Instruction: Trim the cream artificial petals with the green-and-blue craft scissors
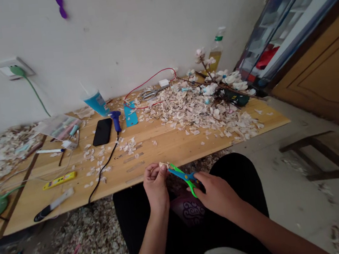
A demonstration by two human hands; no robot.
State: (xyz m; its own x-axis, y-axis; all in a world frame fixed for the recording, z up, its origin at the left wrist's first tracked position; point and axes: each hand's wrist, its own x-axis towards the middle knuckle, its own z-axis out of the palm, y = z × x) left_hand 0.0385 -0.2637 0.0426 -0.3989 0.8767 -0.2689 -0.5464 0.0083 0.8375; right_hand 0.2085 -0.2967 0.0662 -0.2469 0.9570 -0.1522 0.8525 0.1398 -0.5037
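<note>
Between the thumb and fingers of my left hand point(157, 184) is a small cream-coloured petal piece point(163, 165), partly hidden by the fingertips. My right hand point(215, 191) grips the handles of green and blue scissors point(183, 175). The blades point left and stand slightly apart, with their tips close to the petal piece; whether they touch it I cannot tell. Both hands are above my lap, just off the front edge of the wooden table point(171, 143).
A heap of pale petals point(192, 108) covers the table's back right, beside flowering branches point(225, 80) and a bottle point(216, 50). Further left are a blue glue gun point(116, 120), a black phone point(102, 132), a blue cup point(97, 104) and a yellow box cutter point(59, 180). A stool point(316, 155) stands right.
</note>
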